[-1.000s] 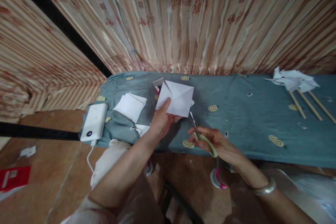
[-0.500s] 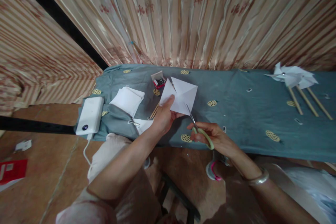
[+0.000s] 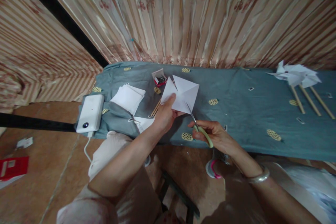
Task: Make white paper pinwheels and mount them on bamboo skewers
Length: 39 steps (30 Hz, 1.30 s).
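Red packet: lies on the brown floor [image 3: 59, 154] at far left, a small white scrap [image 3: 25, 142] near it.
White device: a slab-like block [image 3: 90, 112] with a round dark spot, on the left end of the cloth-covered surface [image 3: 244, 122]; a white cable [image 3: 87, 150] hangs from its near edge.
Paper stack: several white sheets [image 3: 127, 98], slightly fanned, flat on the blue-green cloth.
Loose sheet: white paper [image 3: 143, 124] near the front edge, partly hidden behind the left forearm.
Thin sticks: a few brown ones [image 3: 154, 109], just beside the left hand.
Small box: red, open-topped [image 3: 160, 79], holding small dark pieces too tiny to make out.
Left hand: its fingers [image 3: 165, 114] pinch the square paper, thumb on top, others underneath.
Square paper: white, creased [image 3: 187, 92], held above the middle of the surface; a slit runs from its top corner toward the centre.
Scissors: green-handled [image 3: 203, 135], a blade lying over the paper's near corner and pointing at its centre; I cannot tell how far the blades are apart.
Right hand: its fingers [image 3: 216, 134] are wrapped around the scissor handles.
Bracelet: silver-coloured [image 3: 259, 176], on the right wrist.
Pinwheels: white paper, overlapping [image 3: 295, 74], on three wooden sticks [image 3: 309, 100], at the right of the surface.
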Each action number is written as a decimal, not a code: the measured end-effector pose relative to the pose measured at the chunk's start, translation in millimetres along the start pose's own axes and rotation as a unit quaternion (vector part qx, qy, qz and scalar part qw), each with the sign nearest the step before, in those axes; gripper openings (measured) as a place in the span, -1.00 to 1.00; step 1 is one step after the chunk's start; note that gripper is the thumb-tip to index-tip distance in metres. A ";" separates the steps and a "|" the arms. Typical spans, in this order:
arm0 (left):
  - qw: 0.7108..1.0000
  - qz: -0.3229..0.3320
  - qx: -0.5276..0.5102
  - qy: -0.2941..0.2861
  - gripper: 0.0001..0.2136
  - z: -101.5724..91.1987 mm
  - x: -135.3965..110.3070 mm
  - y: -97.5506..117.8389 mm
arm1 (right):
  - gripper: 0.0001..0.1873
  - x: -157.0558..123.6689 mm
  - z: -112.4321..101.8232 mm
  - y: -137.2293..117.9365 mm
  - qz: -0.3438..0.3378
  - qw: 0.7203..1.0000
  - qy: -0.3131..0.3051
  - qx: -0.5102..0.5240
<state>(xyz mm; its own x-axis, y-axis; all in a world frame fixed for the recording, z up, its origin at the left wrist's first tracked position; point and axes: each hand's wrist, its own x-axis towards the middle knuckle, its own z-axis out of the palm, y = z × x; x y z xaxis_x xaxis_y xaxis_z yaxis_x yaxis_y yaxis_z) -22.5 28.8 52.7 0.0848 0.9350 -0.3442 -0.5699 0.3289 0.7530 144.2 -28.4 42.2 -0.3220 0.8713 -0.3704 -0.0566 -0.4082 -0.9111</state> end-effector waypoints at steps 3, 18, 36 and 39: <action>1.000 -0.005 0.007 -0.001 -0.70 -0.8 -0.1 0.4 | -0.61 0.4 1.1 -0.5 0.003 1.000 0.005 0.005; 1.000 -0.003 0.002 -0.005 -0.72 -1.4 0.5 1.9 | -0.68 2.8 -0.1 1.8 0.009 1.000 0.023 0.017; 1.000 -0.015 0.008 -0.025 -0.66 -1.7 -2.2 -3.7 | -0.64 5.8 3.1 0.4 0.009 0.999 0.030 0.029; 1.000 -0.014 0.008 -0.027 -0.67 -2.2 -1.5 -3.4 | -0.65 5.8 2.6 0.6 0.009 0.999 0.034 0.022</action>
<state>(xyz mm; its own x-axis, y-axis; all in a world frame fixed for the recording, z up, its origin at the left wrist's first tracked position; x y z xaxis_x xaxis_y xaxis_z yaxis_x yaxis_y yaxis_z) -22.4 26.0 49.4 0.1446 0.9311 -0.3350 -0.5537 0.3567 0.7525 139.9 -24.2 40.0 -0.2588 0.8793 -0.3998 -0.0936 -0.4348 -0.8956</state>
